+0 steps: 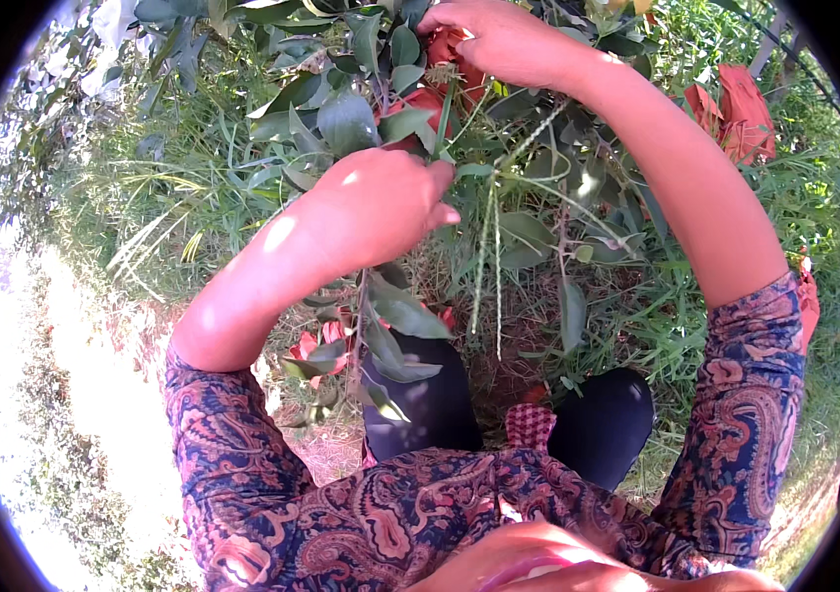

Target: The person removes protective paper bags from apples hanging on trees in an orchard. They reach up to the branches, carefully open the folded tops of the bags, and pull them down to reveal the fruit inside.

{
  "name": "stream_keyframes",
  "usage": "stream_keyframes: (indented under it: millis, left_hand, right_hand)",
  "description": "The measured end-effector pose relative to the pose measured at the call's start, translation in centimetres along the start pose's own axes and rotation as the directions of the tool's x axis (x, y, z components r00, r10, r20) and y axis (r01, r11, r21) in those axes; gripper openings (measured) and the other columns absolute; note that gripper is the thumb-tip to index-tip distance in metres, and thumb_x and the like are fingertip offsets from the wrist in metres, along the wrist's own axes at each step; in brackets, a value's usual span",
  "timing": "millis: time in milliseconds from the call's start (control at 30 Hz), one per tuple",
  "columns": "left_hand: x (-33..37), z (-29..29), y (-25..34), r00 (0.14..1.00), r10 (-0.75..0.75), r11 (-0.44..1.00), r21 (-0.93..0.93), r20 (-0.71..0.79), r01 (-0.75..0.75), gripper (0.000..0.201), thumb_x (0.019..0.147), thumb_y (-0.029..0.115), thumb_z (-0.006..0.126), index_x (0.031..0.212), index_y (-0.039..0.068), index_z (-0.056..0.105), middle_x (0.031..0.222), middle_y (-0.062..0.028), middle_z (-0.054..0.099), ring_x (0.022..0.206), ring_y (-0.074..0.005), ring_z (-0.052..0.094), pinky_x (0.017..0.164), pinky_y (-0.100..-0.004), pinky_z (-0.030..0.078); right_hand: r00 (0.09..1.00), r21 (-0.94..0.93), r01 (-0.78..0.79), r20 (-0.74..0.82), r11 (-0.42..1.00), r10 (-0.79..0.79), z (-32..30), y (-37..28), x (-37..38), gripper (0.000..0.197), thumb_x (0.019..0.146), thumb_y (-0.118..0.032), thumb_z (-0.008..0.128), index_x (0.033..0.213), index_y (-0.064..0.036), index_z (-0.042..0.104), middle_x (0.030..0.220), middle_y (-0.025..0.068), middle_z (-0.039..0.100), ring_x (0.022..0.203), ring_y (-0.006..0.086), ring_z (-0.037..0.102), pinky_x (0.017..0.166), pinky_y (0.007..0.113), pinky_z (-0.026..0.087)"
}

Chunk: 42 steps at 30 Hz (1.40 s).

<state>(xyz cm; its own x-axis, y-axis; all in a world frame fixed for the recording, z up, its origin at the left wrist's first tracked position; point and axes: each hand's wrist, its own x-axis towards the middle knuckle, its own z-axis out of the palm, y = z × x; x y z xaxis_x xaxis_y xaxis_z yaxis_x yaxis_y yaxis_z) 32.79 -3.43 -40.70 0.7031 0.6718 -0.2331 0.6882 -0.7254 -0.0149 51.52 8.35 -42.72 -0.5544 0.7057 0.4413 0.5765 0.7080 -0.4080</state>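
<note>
My right hand [509, 41] reaches in at the top middle, its fingers bent over a crumpled red paper-like wrap [440, 71] among the leaves. A lower piece of red wrapping [426, 107] shows between that hand and my left hand [376, 205]. The left hand is bent at the wrist beside a leafy branch [349, 120], with the thumb side toward the middle. Most of its fingers are hidden behind the hand and leaves, so I cannot make out what they touch. Grey-green leaves partly cover both red pieces.
More red wraps [744, 116] hang at the right. A leafy twig [395, 314] droops below my left hand, and thin grass seed stalks [495, 237] cross the middle. Grass [657, 335] covers the ground around my dark-clad knees [606, 419]. Bright sunlit soil [84, 355] lies left.
</note>
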Motion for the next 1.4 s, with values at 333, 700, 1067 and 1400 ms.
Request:
stream_keyframes:
  millis: [333,700,1067,1400]
  left_hand:
    - [0.8,-0.7,-2.0,0.765,0.044,0.996,0.092,-0.643,0.019,0.031,0.079,0.01,0.066,0.109,0.009,0.058,0.102,-0.0118,0.061,0.075,-0.0338,0.062,0.063,-0.0393,0.051]
    - [3.4,-0.4,-2.4,0.817,-0.111,0.988,0.029,-0.566,0.154,0.028,0.09,0.039,0.055,0.096,0.013,0.064,0.068,-0.0085,0.064,0.066,-0.0291,0.063,0.059,-0.0426,0.05]
    - [3.8,-1.7,-4.2,0.654,-0.41,0.907,-0.208,-0.635,0.366,0.026,0.081,0.026,0.059,0.103,0.013,0.062,0.074,-0.0126,0.067,0.072,-0.034,0.066,0.065,-0.0458,0.052]
    - [4.4,-0.2,-5.9,0.626,-0.574,0.79,-0.557,-0.527,0.255,0.021,0.082,0.028,0.059,0.094,0.015,0.07,0.074,-0.0108,0.067,0.072,-0.0331,0.065,0.067,-0.0405,0.05]
  right_hand:
    - [0.977,-0.083,0.152,-0.136,0.985,-0.162,1.6,0.1,0.0,0.017,0.075,-0.018,0.06,0.088,-0.0073,0.063,0.085,0.0206,0.059,0.087,0.0399,0.058,0.075,0.045,0.045]
    - [0.979,0.298,-0.128,-0.116,0.946,0.169,0.5,2.3,-0.1,0.014,0.085,-0.011,0.06,0.083,0.0018,0.064,0.076,0.0117,0.067,0.069,0.0178,0.065,0.062,0.032,0.05]
    - [0.967,0.716,-0.241,0.121,0.655,0.223,0.8,-0.1,1.3,0.01,0.087,-0.003,0.054,0.091,0.0019,0.062,0.076,0.0081,0.066,0.064,0.0166,0.064,0.059,0.03,0.052]
    - [0.979,0.102,0.176,-0.123,0.979,-0.163,0.6,-0.2,0.5,0.016,0.075,-0.007,0.058,0.089,-0.0007,0.063,0.086,0.0187,0.063,0.084,0.0341,0.061,0.074,0.041,0.049]
